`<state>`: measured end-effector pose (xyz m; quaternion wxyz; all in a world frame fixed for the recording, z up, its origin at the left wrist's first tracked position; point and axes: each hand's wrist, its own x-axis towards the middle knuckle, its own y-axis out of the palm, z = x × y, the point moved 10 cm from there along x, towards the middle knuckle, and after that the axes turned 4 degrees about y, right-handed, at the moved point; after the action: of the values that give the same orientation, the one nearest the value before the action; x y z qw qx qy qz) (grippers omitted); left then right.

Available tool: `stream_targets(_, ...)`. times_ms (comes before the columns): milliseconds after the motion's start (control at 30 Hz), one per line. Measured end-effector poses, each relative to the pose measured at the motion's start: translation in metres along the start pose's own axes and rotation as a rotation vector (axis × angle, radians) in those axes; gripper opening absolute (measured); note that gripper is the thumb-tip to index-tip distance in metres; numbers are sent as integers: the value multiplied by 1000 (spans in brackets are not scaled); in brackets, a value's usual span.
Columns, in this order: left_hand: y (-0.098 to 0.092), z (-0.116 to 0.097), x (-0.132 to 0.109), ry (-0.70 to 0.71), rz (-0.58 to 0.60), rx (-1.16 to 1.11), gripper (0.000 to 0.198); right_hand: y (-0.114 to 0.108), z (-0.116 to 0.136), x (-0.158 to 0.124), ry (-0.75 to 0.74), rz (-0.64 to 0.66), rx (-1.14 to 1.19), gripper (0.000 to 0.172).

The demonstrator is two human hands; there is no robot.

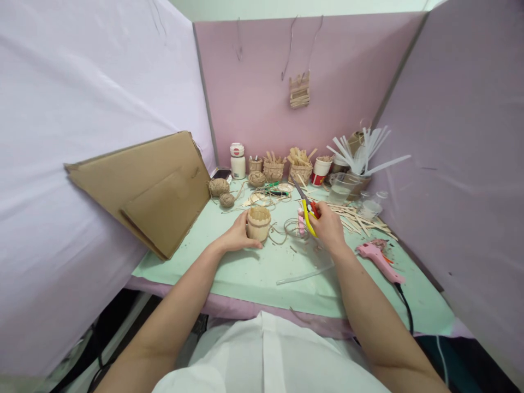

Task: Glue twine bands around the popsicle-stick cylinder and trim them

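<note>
My left hand is wrapped round a small cup made of wooden sticks and bound with twine, which stands on the pale green table. My right hand grips yellow and red scissors, blades pointing up and away from me. Loose twine lies coiled between the two hands. A pink object sits just left of the scissors hand.
A pink glue gun with a black cord lies at the right. Wooden sticks are scattered behind it. Twine balls, stick baskets, cups and a white jar line the back. Cardboard leans at the left. A clear glue stick lies near me.
</note>
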<state>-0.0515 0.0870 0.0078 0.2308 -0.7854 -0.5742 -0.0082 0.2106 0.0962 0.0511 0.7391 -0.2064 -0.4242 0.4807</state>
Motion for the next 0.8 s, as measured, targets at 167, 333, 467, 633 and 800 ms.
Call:
stream_targets(167, -6, -10, 3, -40, 89, -269, 98, 0, 0, 0, -15, -4, 39, 27)
stream_targets(333, 10, -11, 5, -54, 155, -276, 99, 3, 1, 0, -20, 9, 65, 29)
stream_targets(467, -2, -10, 6, 12, 23, -94, 110, 4, 1, -1, -19, 13, 79, 27)
stream_targets(633, -1, -4, 6, -15, 122, -174, 104, 4, 1, -1, -27, 10, 108, 27)
stream_targets(800, 5, -2, 6, -33, 161, -186, 89, 4, 2, -1, -29, 10, 112, 29)
